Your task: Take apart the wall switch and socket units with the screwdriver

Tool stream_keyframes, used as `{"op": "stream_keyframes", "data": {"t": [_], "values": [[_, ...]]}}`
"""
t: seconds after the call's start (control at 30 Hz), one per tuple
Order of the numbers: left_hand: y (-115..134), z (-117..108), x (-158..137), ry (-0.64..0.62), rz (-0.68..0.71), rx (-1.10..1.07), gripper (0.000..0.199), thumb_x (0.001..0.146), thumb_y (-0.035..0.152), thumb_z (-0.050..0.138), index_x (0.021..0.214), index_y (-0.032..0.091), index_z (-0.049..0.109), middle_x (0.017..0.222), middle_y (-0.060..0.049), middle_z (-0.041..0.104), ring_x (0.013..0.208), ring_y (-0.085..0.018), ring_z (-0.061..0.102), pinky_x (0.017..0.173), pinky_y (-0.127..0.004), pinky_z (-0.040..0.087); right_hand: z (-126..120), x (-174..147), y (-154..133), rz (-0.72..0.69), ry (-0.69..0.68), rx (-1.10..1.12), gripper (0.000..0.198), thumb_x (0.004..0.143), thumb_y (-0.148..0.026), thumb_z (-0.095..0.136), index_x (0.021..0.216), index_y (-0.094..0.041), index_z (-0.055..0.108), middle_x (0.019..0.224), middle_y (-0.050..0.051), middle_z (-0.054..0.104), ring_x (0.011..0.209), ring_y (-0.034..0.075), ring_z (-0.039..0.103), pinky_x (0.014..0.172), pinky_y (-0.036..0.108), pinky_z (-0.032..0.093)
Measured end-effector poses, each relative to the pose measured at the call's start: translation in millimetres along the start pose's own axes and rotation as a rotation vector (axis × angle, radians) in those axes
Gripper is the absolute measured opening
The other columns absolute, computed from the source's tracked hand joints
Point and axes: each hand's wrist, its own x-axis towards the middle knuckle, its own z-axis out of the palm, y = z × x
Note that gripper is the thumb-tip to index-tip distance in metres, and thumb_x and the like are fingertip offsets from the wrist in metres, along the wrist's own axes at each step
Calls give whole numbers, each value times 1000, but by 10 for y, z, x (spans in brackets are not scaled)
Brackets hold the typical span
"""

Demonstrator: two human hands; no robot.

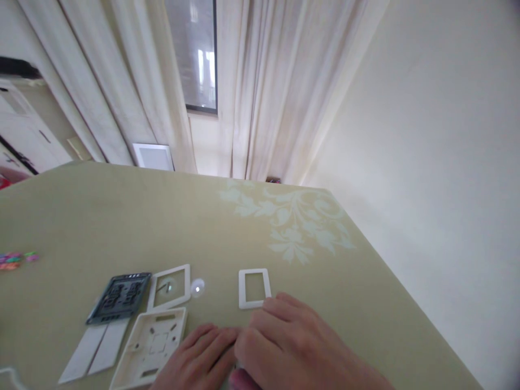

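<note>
Hands: my left hand (199, 355) and right hand (292, 346) lie knuckles-up at the bottom centre of the frame, fingers curled and pressed together over something small – I cannot tell what, only a pinkish-grey sliver shows at the bottom edge under my right hand.
Grip: both look closed around that hidden piece, though whether either truly grips it I cannot tell.
Nearest parts: white back box (149, 346) touches my left hand on the lower left; small white frame (254, 288) sits just above my right fingertips.
Further out: larger white frame (169, 287), clear round dome (197, 287) beside it, dark switch module (119, 298), two white rocker plates (93, 352) at lower left.
Table: olive cloth (101, 216) with a pale leaf pattern; coloured bits (18, 260) at the far left edge.
Risk – slip: if my fingers shift, I judge the hidden piece could pop loose and skid across the smooth cloth.
Risk – knock: my right knuckles are close to the small frame – a nudge could push it away.
Risk – dome: round and light, it would likely roll if the table is bumped.
Writing: none readable; no brand or label shows on any part.
</note>
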Motion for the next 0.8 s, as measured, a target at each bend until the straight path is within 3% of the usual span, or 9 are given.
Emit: {"op": "stream_keyframes", "data": {"t": [0.07,0.13,0.27,0.3,0.4,0.53,0.6,0.7,0.8], "values": [[63,7,-11,-13,-62,-40,50,97,29,73,147,33,63,132,1,82,103,-23,79,102,-33,60,-85,-14,-121,-55,-41,42,24,110,-33,62,88,-23,59,89,-3,77,76,15,65,76,32,48],[98,11,-26,-62,-133,-93,62,90,33,79,149,32,61,138,-2,79,111,-27,78,108,-39,58,-119,-42,-253,-6,-56,57,23,109,-31,62,88,-22,60,91,-2,78,78,16,67,77,32,47],[61,-63,-37,-152,-228,-132,70,86,37,83,151,27,60,146,-11,73,127,-35,72,117,-52,50,-131,-58,-364,316,-19,-98,46,106,-64,58,88,-22,62,71,2,72,61,19,62,59,34,27],[37,-96,-26,-156,-233,-118,68,85,39,84,148,26,63,146,-12,73,128,-37,71,117,-54,50,-141,-49,-348,384,-37,-151,48,109,-64,54,90,-22,63,69,3,71,60,20,61,59,34,23],[-35,-205,60,-201,-260,-82,60,85,40,86,140,23,67,142,-14,74,126,-39,71,112,-56,52,-208,-15,-242,306,-138,-33,29,112,-47,57,98,-22,62,82,1,73,71,18,62,65,31,29],[-88,-339,289,-327,-266,-77,56,84,36,87,134,20,67,137,-15,75,125,-39,72,110,-55,53,-289,-18,-139,243,-128,96,14,111,-33,59,105,-20,60,99,4,73,89,19,64,79,30,39],[-106,-376,413,-387,-273,-83,55,82,32,88,132,20,68,133,-14,76,123,-38,73,108,-54,54,-272,-24,-122,322,-110,56,16,109,-35,59,103,-21,61,93,3,73,83,19,63,74,30,36],[-137,-367,526,-414,-289,-105,58,79,30,88,133,21,68,133,-13,76,124,-39,72,108,-54,55,-196,-10,-93,516,-57,-82,33,106,-52,60,93,-22,62,75,2,68,68,19,57,65,32,25],[-154,-311,507,-362,-297,-142,55,79,34,87,130,22,70,132,-12,76,124,-39,71,107,-52,55,-167,-6,-39,456,-50,-28,32,110,-50,56,96,-21,62,78,2,69,70,19,59,66,32,27]]}}
